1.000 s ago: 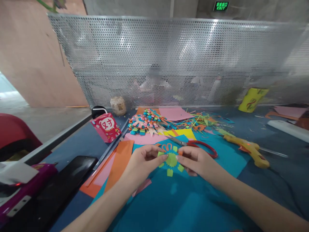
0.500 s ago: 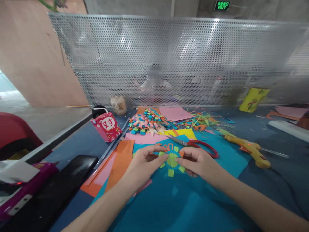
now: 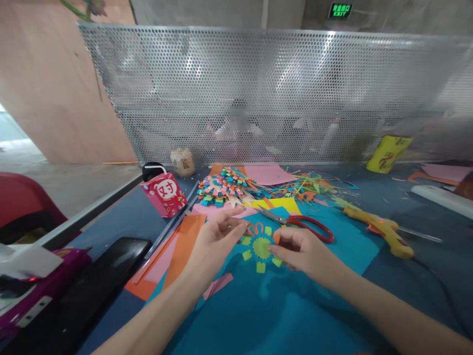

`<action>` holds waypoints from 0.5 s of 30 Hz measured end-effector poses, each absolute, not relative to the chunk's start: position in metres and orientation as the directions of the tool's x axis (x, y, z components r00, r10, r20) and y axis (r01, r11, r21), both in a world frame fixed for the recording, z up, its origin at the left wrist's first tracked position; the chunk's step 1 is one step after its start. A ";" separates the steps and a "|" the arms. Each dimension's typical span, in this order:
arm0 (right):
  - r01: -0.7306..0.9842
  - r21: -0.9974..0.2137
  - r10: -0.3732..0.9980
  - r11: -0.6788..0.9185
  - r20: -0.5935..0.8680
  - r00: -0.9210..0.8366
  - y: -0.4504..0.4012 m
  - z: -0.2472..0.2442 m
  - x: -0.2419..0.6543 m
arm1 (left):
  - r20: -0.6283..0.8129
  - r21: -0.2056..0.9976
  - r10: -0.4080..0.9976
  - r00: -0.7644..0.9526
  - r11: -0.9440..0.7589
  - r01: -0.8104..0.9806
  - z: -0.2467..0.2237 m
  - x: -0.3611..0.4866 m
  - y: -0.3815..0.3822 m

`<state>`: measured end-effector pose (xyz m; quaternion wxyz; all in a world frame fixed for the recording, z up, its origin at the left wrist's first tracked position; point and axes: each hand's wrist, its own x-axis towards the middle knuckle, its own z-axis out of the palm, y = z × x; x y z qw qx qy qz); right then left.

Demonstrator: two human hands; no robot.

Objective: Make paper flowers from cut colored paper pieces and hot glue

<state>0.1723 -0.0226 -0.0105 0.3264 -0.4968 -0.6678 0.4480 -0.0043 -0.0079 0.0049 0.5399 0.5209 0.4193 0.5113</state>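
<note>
A small paper cutout (image 3: 262,248) has a green scalloped centre, a blue ring, green tabs around it and orange loops at the top. My right hand (image 3: 301,248) pinches it at its right side, thumb in front. To its left, my left hand (image 3: 220,237) is off the cutout, thumb and fingers apart, close to the orange loops. Beneath both hands lies a large sheet of blue paper (image 3: 273,310). Red-handled scissors (image 3: 312,227) rest on that sheet just behind my right hand. A folded pink paper strip (image 3: 218,286) lies below my left hand.
Behind sit a pile of fringed paper pieces (image 3: 227,187) and paper scraps (image 3: 310,186). A yellow glue gun (image 3: 384,230) lies right; a pink drink carton (image 3: 164,195) and black phone (image 3: 123,256) are left. A perforated metal screen (image 3: 258,74) closes the back.
My left hand has let go of the cutout and drawn back up and left, its fingers opening. My right hand still holds the cutout, which has shifted slightly.
</note>
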 end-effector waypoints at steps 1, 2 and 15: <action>0.377 -0.921 0.956 0.098 -0.019 -0.294 -0.023 -0.011 0.172 | 0.093 0.991 0.989 0.112 -0.081 -0.109 0.004 -0.005 -0.008; 0.389 -0.917 0.956 0.093 -0.027 -0.293 -0.023 -0.011 0.172 | 0.103 0.991 0.990 0.100 -0.093 -0.101 0.004 -0.005 -0.007; 0.404 -0.908 0.954 0.110 -0.018 -0.300 -0.024 -0.010 0.172 | 0.194 0.967 0.981 -0.018 -0.195 -0.164 0.002 -0.010 -0.002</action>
